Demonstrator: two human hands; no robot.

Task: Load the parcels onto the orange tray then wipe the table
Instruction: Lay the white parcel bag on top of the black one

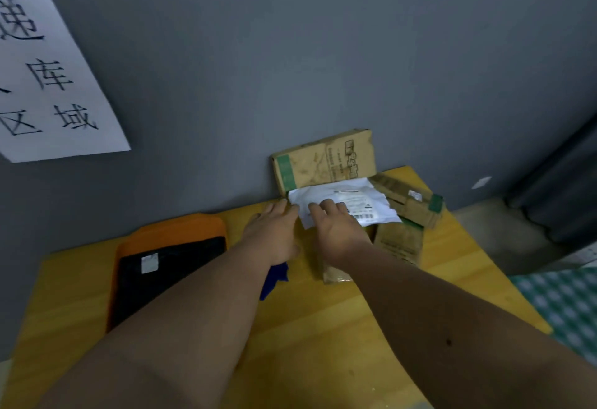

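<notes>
I see both bare forearms reaching across a yellow wooden table (323, 328) with a smooth, faintly grained top. The left hand (274, 231) lies flat with its fingers together and stretched forward, their tips touching the left edge of a white plastic mailer (355, 198), a crinkled soft pouch with a printed barcode label. The right hand (336, 227) rests palm down on that mailer with fingers spread; I cannot tell whether it is gripping. The mailer lies on top of a cluster of brown cardboard parcels: one tall box (323, 163) with green tape leans upright against the grey wall (323, 53), a second box (410, 198) lies tilted to the right, and a third (400, 240) sits just below the mailer. At the left, the orange tray (181, 227), rounded at its corners, holds a flat black parcel (168, 276) with a small white label. A blue cloth (274, 279) peeks out under the left wrist. A white paper sign (55, 85) hangs on the wall.
</notes>
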